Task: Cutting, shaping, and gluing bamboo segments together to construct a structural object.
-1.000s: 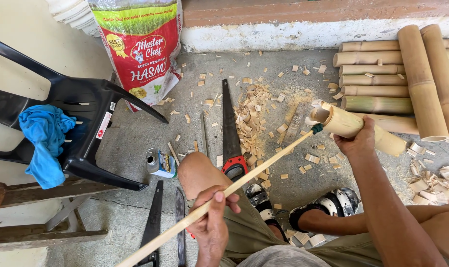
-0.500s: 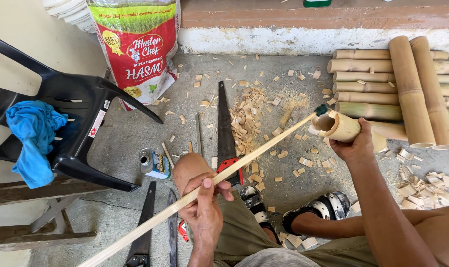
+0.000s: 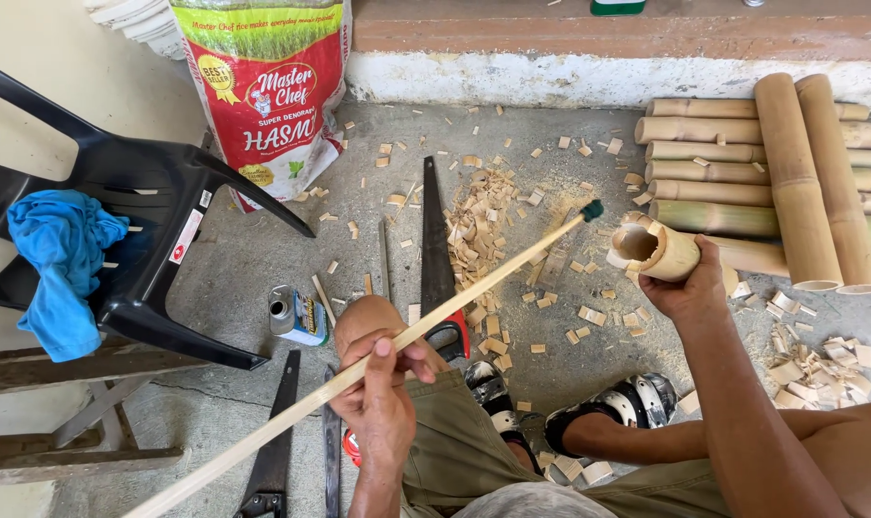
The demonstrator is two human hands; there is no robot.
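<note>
Item: long wooden stick (image 3: 474, 280), pale, green-tipped (image 3: 592, 209). We find it held in our left hand (image 3: 382, 398), fingers (image 3: 408, 357) clamped round it above the knee. Its long axis runs on a diagonal from the near left corner of the floor up toward the far right; the green tip sits just beside, not inside, the open mouth of the next item.

Item: short bamboo section (image 3: 658, 251), hollow, notched at the rim. Our right hand (image 3: 690, 288) has its fingers wrapped round it, mouth turned left toward the stick tip. The right hand is the nearer to where the two meet.

Also on the floor: handsaw (image 3: 435, 254), wood chips (image 3: 488, 216), small tin can (image 3: 294, 317), stacked bamboo poles (image 3: 790, 173) at the far right, black plastic chair (image 3: 138, 240) with blue cloth (image 3: 61, 259), printed sack (image 3: 267, 91).
</note>
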